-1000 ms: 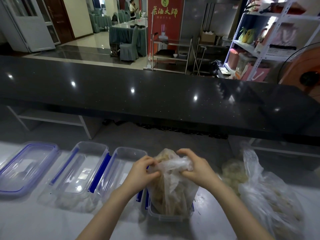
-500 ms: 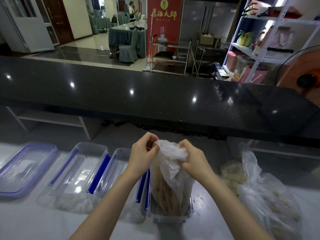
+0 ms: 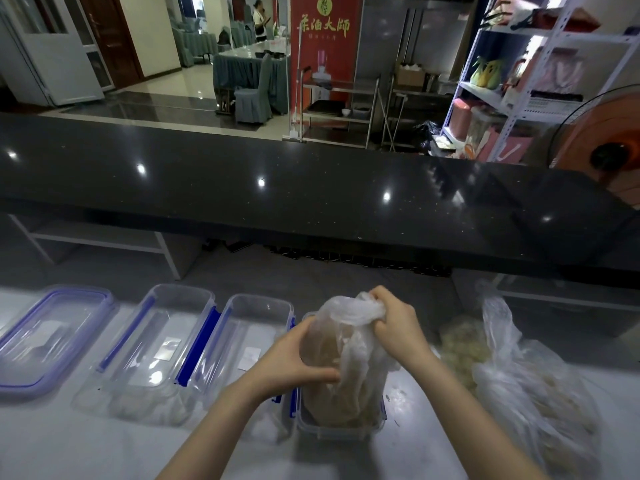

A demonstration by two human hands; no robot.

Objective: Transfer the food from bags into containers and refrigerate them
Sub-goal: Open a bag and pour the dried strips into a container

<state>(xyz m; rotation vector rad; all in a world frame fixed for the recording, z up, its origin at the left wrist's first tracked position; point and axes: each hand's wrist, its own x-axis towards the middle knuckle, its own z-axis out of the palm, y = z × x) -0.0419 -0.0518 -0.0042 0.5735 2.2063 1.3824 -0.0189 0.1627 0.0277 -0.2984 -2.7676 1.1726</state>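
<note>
- A blue-rimmed lid [image 3: 52, 337] is lying flat at the far left of the pale worktop [image 3: 69, 445], with two clear containers [image 3: 166, 344] sitting side by side to its right — both look unfilled, though glare is making that hard to confirm.
- The left hand [image 3: 294, 362] is cupping the side of the food bag [image 3: 343, 362], its fingers curling round the plastic and pressing into the bulge of pale food inside.
- The bag is standing upright in the working container [image 3: 337, 427], its base sitting inside the rim and its neck rising well above it.
- The right hand [image 3: 398, 327] is gripping the bunched neck of the bag, fingers clenching around the gathered plastic.
- To do this step well, I judge that the right hand should be drawing the plastic up and away while the left is steadying the food low in the container — pulling too fast could tip the tub or spill food over the rim.
- Further right, a second bag [image 3: 530, 386] of pale food is slumping on the worktop, untouched and apart from both hands; it is waiting its turn.
</note>
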